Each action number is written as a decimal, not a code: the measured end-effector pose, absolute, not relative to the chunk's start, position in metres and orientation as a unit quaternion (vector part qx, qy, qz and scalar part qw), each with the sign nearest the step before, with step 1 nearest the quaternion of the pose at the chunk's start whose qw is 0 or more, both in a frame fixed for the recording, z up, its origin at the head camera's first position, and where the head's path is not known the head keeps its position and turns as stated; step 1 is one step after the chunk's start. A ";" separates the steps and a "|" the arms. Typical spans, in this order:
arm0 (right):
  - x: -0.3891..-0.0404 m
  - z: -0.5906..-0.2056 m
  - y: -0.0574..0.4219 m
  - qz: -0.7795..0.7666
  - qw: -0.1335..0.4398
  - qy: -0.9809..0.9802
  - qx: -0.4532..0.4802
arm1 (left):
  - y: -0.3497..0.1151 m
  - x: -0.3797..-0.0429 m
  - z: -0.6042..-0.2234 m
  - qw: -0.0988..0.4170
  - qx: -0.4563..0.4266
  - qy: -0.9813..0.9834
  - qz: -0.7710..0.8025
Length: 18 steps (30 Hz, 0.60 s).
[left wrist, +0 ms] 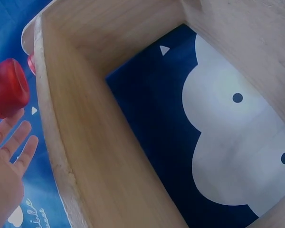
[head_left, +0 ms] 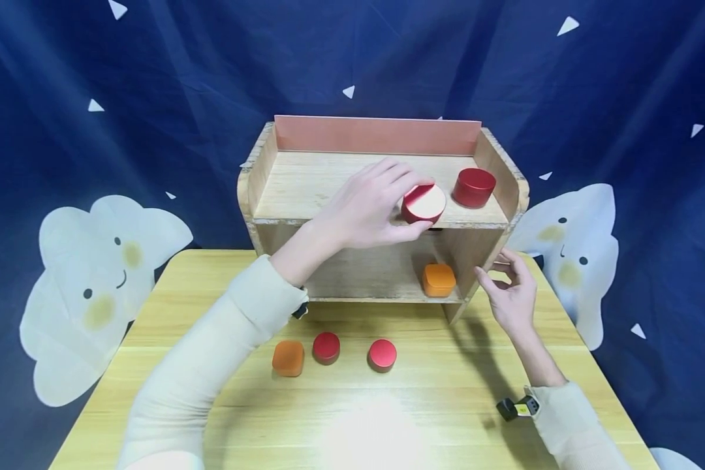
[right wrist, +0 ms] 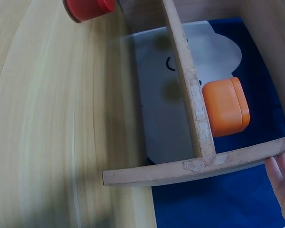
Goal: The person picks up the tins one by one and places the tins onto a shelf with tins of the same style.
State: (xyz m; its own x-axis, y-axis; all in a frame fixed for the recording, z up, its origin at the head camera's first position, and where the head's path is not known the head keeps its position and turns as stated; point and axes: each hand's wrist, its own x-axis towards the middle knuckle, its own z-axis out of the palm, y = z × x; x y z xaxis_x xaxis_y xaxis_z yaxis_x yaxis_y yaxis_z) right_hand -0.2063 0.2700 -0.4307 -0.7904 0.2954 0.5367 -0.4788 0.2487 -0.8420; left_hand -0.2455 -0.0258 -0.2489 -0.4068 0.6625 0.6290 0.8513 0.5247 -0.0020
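On the surface (head_left: 388, 418) nearest the camera, one orange tin (head_left: 288, 358) and two red tins (head_left: 326, 346) remain unshelved. The left hand (head_left: 370, 209) grips a tilted red tin (head_left: 423, 203) at the shelf's (head_left: 305, 189) top tier, beside another red one (head_left: 473, 187). The right hand (head_left: 511, 294), fingers relaxed and empty, rests by the shelf's side; an orange tin (head_left: 438, 279) sits below.

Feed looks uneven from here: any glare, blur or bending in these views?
Head view: glare patch on the table, shelf edges bowed by the wide lens, left hand on the red tin sharp. Left wrist view: bright, slightly washed. Right wrist view: table grain smeared, orange box clear.
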 end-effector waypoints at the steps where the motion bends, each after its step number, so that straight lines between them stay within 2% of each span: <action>1: -0.206 -0.431 0.270 0.610 0.317 -0.724 0.064 | -0.024 -0.247 -0.248 0.291 -0.461 -0.823 -0.160; 18: -0.205 -0.430 0.270 0.607 0.319 -0.724 0.071 | -0.012 -0.268 -0.243 0.231 -0.432 -0.862 -0.130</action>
